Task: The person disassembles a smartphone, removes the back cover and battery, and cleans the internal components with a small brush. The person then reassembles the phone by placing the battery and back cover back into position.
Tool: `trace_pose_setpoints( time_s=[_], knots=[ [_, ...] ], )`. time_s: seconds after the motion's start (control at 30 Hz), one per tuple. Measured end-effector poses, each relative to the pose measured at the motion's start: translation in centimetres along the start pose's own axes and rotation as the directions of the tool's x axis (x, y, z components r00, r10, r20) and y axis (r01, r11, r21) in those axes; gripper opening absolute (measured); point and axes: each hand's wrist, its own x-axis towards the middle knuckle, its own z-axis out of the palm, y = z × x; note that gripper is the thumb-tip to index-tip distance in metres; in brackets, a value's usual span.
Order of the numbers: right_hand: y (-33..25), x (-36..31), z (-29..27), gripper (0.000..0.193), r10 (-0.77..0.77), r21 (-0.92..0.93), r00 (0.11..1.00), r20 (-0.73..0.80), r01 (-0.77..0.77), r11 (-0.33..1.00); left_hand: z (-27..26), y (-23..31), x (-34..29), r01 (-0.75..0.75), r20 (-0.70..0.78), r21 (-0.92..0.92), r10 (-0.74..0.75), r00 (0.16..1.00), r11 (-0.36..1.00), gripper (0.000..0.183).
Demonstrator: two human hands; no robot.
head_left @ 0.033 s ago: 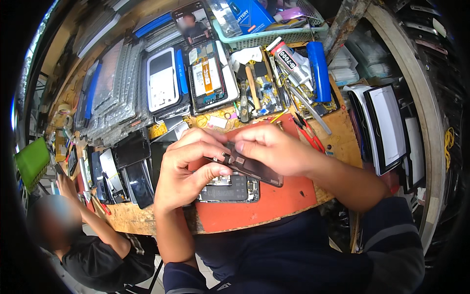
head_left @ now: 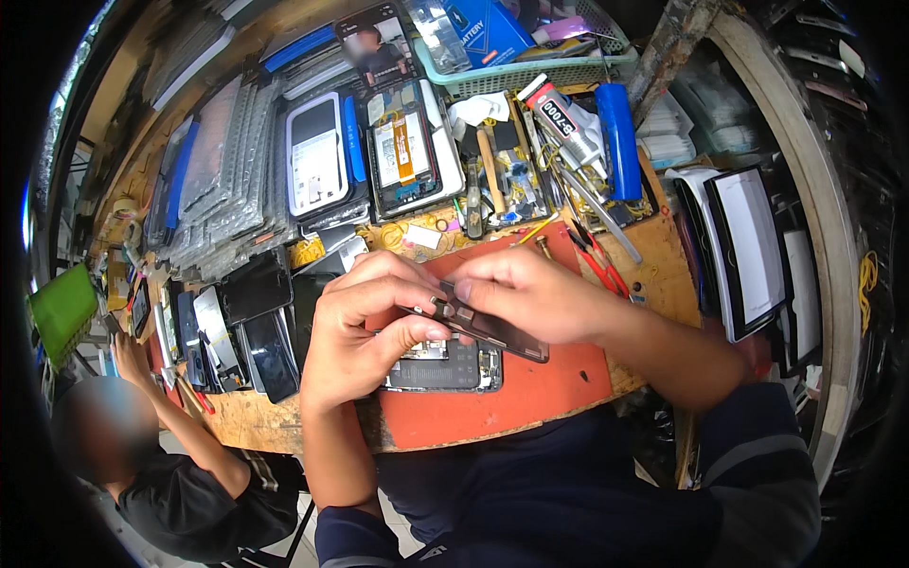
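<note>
Over an orange-red mat, both hands hold a dark phone screen tilted in the air. My left hand is closed, with index finger and thumb at the screen's left end. A small metallic part shows by that index fingertip; its kind is too small to make out. My right hand grips the screen from above, thumb toward its upper left end. Beneath, on the mat, lies an opened phone body with its dark battery and inner parts showing. My hands and the screen hide its upper part.
Red-handled pliers, a glue tube and a blue cylinder lie at right. Bubble-wrapped panels and opened tablets stand behind. Loose phones sit at left, where another person is seated.
Almost nothing differs. The small metallic part and my left index fingertip have shifted slightly; a right fingertip now shows below the screen.
</note>
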Motion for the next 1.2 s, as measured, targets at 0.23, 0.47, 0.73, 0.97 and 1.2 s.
trace_pose_setpoints(
  time_s=[0.23,0.47,0.73,0.97,1.2],
  knots=[
    [-1.0,-0.5,-0.3,0.017,-0.216,0.049,0.974,-0.070,0.220,0.974,0.2,0.4,-0.5,0.016,-0.014,0.223,-0.013,1.000,0.975,0.019],
    [-1.7,-1.0,-0.8,0.016,-0.174,0.144,0.984,0.028,0.168,0.975,0.8,0.4,-0.7,0.222,0.011,-0.006,-0.222,0.975,0.975,0.019],
    [-1.4,-0.7,-1.4,0.015,-0.003,0.140,0.995,0.101,-0.011,0.990,0.6,-0.4,-0.5,0.331,0.124,-0.123,-0.316,0.940,0.936,0.017],
    [-1.0,-0.6,-2.0,0.018,0.033,0.179,0.987,0.155,-0.061,0.982,0.5,-1.1,-0.5,0.364,0.163,-0.194,-0.336,0.928,0.911,0.017],
    [-1.0,-0.4,-2.2,0.018,0.019,0.211,0.984,0.176,-0.057,0.976,0.2,-1.0,-0.3,0.363,0.173,-0.246,-0.328,0.929,0.899,0.015]
  ],
)
